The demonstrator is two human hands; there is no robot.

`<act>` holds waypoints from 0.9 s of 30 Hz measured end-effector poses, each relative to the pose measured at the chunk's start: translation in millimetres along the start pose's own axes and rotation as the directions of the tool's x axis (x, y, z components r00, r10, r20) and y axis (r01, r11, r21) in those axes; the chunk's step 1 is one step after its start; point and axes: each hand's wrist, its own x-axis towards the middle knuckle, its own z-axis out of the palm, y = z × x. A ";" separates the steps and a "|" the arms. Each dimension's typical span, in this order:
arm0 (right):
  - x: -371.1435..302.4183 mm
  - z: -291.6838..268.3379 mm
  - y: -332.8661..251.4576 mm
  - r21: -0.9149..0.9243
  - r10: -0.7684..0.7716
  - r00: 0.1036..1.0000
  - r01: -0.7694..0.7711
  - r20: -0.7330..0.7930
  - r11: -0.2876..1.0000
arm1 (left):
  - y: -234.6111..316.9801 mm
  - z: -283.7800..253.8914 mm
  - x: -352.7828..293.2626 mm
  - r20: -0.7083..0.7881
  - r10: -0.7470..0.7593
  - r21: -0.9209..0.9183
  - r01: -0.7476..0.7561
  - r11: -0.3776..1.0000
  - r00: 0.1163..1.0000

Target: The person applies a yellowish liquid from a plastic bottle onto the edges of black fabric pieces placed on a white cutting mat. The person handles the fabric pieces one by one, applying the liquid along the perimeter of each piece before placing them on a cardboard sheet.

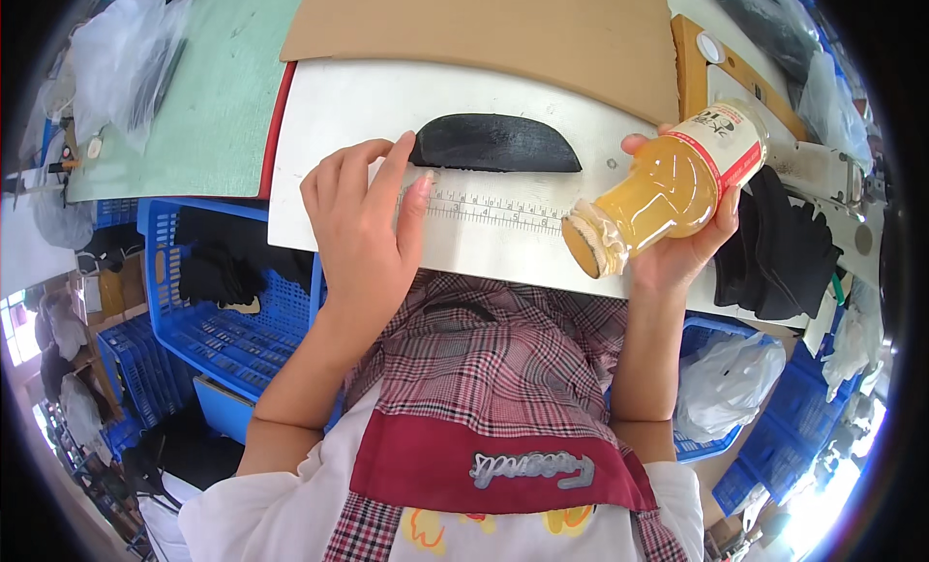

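On the white tabletop lies a flat, black, half-moon-shaped piece, its straight edge toward me. My left hand is at its left end, thumb and forefinger apart; the forefinger's tip touches that end, and the thumb points just below it. A printed ruler scale runs along the table in front of the piece. My right hand is wrapped round a clear bottle of yellow liquid. The bottle is tilted, its neck pointing down toward me and its cloth-wrapped, tan mouth end above the table's front edge.
A brown board covers the table's far side. A green surface adjoins on the left. Black cloth pieces hang over the right edge. Blue crates stand below on the left, and a white plastic bag fills one on the right.
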 end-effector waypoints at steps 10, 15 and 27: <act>-1.5 4.8 -0.1 -0.044 0.018 1.000 -0.018 0.000 0.999 | -6.0 10.2 4.2 -0.071 -0.015 -0.073 0.010 0.997 0.997; -2.7 4.8 0.6 -0.067 0.005 1.000 -0.006 -0.023 0.998 | -5.5 6.4 5.3 -0.039 -0.015 -0.052 0.013 0.999 0.999; -3.1 6.7 1.5 0.036 0.026 0.998 -0.028 0.052 0.999 | -1.7 10.1 1.6 -0.125 -0.039 -0.011 0.038 0.999 0.991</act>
